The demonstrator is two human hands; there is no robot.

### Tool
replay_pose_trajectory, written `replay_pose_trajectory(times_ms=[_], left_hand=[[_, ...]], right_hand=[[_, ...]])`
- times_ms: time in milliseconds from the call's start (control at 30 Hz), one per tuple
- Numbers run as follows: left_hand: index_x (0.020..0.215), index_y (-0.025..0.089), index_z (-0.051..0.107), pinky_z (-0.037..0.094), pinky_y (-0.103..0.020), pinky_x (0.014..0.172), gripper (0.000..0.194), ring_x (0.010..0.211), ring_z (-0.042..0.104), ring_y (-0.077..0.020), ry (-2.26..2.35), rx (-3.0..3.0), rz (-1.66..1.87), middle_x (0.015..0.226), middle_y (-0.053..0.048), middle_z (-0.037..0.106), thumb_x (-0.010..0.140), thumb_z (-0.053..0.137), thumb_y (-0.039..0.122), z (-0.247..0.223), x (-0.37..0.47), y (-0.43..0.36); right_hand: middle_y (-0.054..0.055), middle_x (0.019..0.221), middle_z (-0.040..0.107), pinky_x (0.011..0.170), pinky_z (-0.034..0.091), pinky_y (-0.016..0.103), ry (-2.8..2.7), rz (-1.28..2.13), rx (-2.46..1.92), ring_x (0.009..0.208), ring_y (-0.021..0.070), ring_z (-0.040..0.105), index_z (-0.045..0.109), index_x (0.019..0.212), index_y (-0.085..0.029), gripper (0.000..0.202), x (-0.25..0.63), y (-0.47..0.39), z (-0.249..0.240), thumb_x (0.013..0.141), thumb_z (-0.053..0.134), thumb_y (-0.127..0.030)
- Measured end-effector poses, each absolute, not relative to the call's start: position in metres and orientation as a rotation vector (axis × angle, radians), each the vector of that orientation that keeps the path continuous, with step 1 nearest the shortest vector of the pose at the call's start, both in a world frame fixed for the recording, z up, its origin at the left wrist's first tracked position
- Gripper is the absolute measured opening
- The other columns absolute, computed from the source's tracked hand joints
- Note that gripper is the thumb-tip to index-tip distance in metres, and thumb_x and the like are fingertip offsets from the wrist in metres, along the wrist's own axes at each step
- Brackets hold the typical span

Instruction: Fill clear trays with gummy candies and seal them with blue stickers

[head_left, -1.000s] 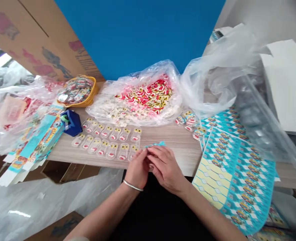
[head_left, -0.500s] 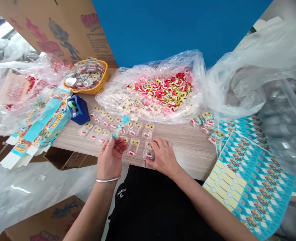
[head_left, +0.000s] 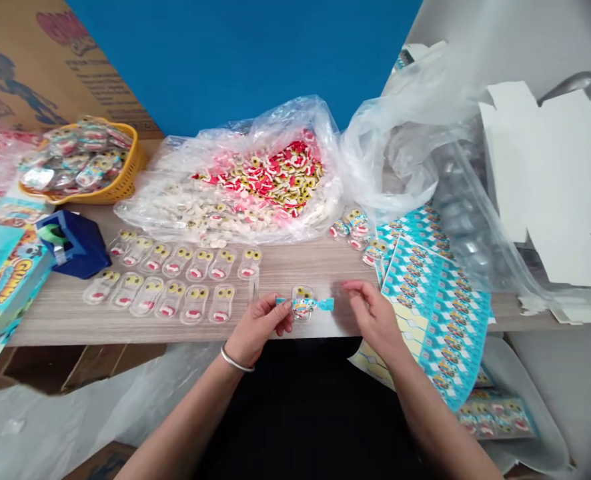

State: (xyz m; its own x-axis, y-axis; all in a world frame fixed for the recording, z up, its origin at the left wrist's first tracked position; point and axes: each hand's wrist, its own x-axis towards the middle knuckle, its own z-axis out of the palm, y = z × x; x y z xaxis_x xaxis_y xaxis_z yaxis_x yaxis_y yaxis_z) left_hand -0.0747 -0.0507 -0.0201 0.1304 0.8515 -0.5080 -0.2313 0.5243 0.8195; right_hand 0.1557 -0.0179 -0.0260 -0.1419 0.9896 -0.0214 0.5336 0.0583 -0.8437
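A blue printed paper strip is pinched at its left end between my left hand's thumb and fingers. It lies across a clear plastic shell with yellow eye-shaped candies, near the table's front edge; the strip hides the shell's middle. My right hand is to the right of the strip, fingers apart and holding nothing. Left of my hands, two rows of similar clear shells lie on the table, with yellow eyes and red-and-white lip shapes inside. More blue printed strips in sheets lie beside my right hand.
A clear bag of loose candies sits at the back. A yellow basket of filled packs and a blue tape dispenser stand left. Several wrapped packs, clear plastic trays and a white flattened carton are right.
My left hand has brought the strip rightward over one shell. My right hand has moved right, let go of the shell and opened. The view has swung to the right.
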Motion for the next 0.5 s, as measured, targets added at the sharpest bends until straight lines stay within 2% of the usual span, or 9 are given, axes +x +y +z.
replay_pose_trajectory(times_ms=[67, 167, 233, 367, 500], left_hand=[[0.072, 0.015, 0.059, 0.034, -0.021, 0.05, 0.034, 0.053, 0.049, -0.0083, 1.218, 0.754, 0.785, 0.063, 0.0, 0.06, 0.081, 0.067, 0.046, -0.021, -0.076, -0.051], [0.073, 0.016, 0.059, 0.029, -0.021, 0.046, 0.035, 0.049, 0.042, -0.0072, 1.292, 0.831, 0.682, 0.06, 0.002, 0.057, 0.082, 0.066, 0.049, -0.022, -0.076, -0.052], [0.072, 0.017, 0.058, 0.028, -0.021, 0.045, 0.035, 0.049, 0.042, -0.0078, 1.348, 0.859, 0.649, 0.059, 0.003, 0.056, 0.081, 0.066, 0.05, -0.023, -0.076, -0.051], [0.065, 0.017, 0.057, 0.033, -0.021, 0.049, 0.037, 0.05, 0.045, -0.0092, 1.488, 0.984, 0.658, 0.053, 0.004, 0.052, 0.079, 0.066, 0.051, -0.029, -0.075, -0.044], [0.066, 0.017, 0.057, 0.031, -0.021, 0.047, 0.038, 0.048, 0.043, -0.0082, 1.387, 0.926, 0.687, 0.054, 0.003, 0.054, 0.08, 0.065, 0.051, -0.026, -0.076, -0.037]], right_hand=[[0.006, 0.105, 0.069, 0.086, 0.049, 0.037, -1.578, 1.143, -1.547, 0.098, 0.0217, 0.063, 0.064, 0.107, -0.022, 0.029, 0.159, -0.022, -0.023, 0.098, 0.041, -0.037], [0.004, 0.101, 0.069, 0.078, 0.05, 0.032, -1.563, 1.39, -1.442, 0.09, 0.02, 0.063, 0.064, 0.109, -0.022, 0.027, 0.145, -0.031, -0.023, 0.092, 0.055, -0.041], [0.002, 0.091, 0.068, 0.07, 0.049, 0.03, -1.519, 1.471, -1.398, 0.08, 0.0178, 0.062, 0.063, 0.102, -0.022, 0.023, 0.132, -0.035, -0.028, 0.087, 0.062, -0.039], [-0.002, 0.071, 0.059, 0.06, 0.044, 0.026, -1.483, 1.433, -1.435, 0.065, 0.0146, 0.055, 0.06, 0.087, -0.022, 0.01, 0.116, -0.035, -0.038, 0.086, 0.062, -0.031], [0.002, 0.084, 0.062, 0.064, 0.045, 0.028, -1.556, 1.246, -1.451, 0.07, 0.0152, 0.055, 0.065, 0.092, -0.021, 0.016, 0.122, -0.028, -0.034, 0.085, 0.065, -0.036]])
